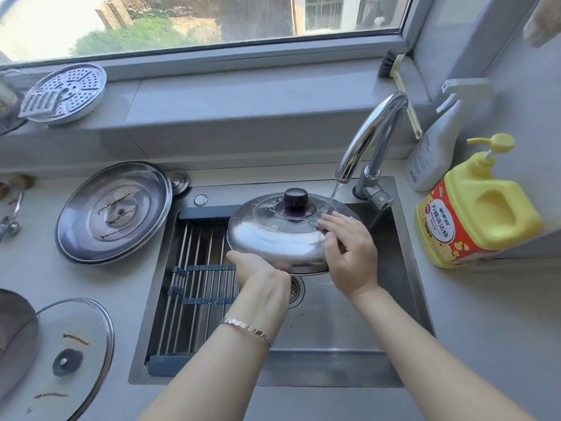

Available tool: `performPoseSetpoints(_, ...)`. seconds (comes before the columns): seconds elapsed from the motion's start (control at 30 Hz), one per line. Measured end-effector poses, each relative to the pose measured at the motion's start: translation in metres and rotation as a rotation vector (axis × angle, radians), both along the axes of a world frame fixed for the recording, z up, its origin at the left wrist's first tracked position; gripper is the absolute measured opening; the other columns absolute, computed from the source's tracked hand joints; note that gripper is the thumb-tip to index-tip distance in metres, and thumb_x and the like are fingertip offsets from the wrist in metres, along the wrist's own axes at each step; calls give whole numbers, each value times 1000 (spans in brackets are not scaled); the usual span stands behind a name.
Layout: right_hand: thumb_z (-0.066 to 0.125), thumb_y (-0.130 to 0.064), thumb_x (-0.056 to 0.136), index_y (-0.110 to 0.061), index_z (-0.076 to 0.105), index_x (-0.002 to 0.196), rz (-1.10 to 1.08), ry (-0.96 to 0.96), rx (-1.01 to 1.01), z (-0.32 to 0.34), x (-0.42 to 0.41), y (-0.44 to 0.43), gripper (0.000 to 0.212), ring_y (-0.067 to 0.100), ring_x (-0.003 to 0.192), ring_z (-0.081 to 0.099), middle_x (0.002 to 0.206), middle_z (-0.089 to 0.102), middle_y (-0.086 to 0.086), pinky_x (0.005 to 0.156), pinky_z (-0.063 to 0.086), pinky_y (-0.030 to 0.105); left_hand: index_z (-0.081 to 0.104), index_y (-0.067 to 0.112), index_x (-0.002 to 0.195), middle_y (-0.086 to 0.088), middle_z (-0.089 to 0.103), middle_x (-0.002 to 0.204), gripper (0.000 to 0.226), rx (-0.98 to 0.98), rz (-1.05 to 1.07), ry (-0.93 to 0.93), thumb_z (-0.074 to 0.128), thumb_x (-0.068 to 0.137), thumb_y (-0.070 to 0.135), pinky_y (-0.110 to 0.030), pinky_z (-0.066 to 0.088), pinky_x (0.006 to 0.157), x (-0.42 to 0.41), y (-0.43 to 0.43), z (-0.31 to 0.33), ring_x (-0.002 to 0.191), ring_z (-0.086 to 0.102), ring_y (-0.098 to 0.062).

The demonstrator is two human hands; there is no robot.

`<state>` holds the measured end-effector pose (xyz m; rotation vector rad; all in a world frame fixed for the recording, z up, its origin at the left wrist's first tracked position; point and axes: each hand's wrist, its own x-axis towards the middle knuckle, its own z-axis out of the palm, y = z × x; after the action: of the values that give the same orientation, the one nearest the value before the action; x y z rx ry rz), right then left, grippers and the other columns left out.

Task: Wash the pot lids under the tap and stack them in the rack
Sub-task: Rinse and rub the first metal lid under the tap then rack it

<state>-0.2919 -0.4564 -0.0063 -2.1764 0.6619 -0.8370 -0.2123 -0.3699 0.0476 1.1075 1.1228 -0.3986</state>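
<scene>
So the left hand (258, 271) is wrapped around the near rim of the steel lid (273, 238), at about the lid's 6 o'clock, thumb on top of the edge and the fingers tucked underneath where I can't see them. There's a silver bracelet (247, 328) on that wrist. The right hand (349, 253) isn't gripping anything, it's laid on the dome at roughly 3 o'clock with the fingers (331, 218) mostly straight and spread on the metal.

The lid is held up over the sink (349, 314), dome side up and tilted a bit toward the camera, with its dark knob (296, 197) on top. The tap (373, 138) is running and the water stream (332, 197) hits the lid at about 2 o'clock from the knob, right by the right fingertips. The drain (296, 288) peeks out just under the lid's near edge.

The roll-up rack (194, 268) covers the sink's 9 o'clock side, nothing stacked on it.

Out on the counter, a big steel lid (113, 212) with brown streaks sits at 9 o'clock from the held one, and a glass lid (73, 357), streaky too, lies at around 8 o'clock. A yellow soap bottle (479, 208) stands at 3 o'clock, a grey spray bottle (437, 147) at 2, and a perforated steamer plate (68, 92) is up on the sill at about 10.
</scene>
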Motion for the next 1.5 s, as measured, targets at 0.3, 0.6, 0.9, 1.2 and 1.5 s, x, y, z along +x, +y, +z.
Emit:
performPoseSetpoints(0.3,26,-28,93,-12,58,125,32,329,237,16,-1,-7,48,15,138,29,138,50,1,113,12,29,57,14,104,-4,59,128,33,-26,1,-40,35,97,37,-31,46,89,2,2,2,102,55,-21)
performPoseSetpoints(0.6,27,-28,100,-18,24,147,10,548,561,-7,-2,-53,48,15,143,13,155,21,2,113,10,28,73,12,92,-9,72,96,60,-209,-384,-235,32,93,56,-28,55,71,-2,36,-12,88,66,-25)
performPoseSetpoints(0.9,28,-39,97,-27,38,140,160,503,305,0,-5,-51,46,13,140,24,150,31,-4,111,19,31,71,13,80,-13,72,67,61,-282,-662,-256,32,93,57,-36,52,65,1,58,-24,59,70,-23)
performPoseSetpoints(1.2,22,-35,99,-33,33,62,85,526,393,24,27,-65,39,19,91,44,91,49,3,81,32,34,69,11,78,-8,69,59,54,-163,-821,-378,37,94,52,-29,56,54,13,58,-17,56,67,-21)
performPoseSetpoints(1.5,26,-27,98,-30,61,95,101,274,307,30,38,-50,35,20,114,51,119,60,3,94,36,31,70,9,55,-4,67,52,63,21,-928,-597,34,99,36,-20,51,48,20,47,-1,49,65,-16)
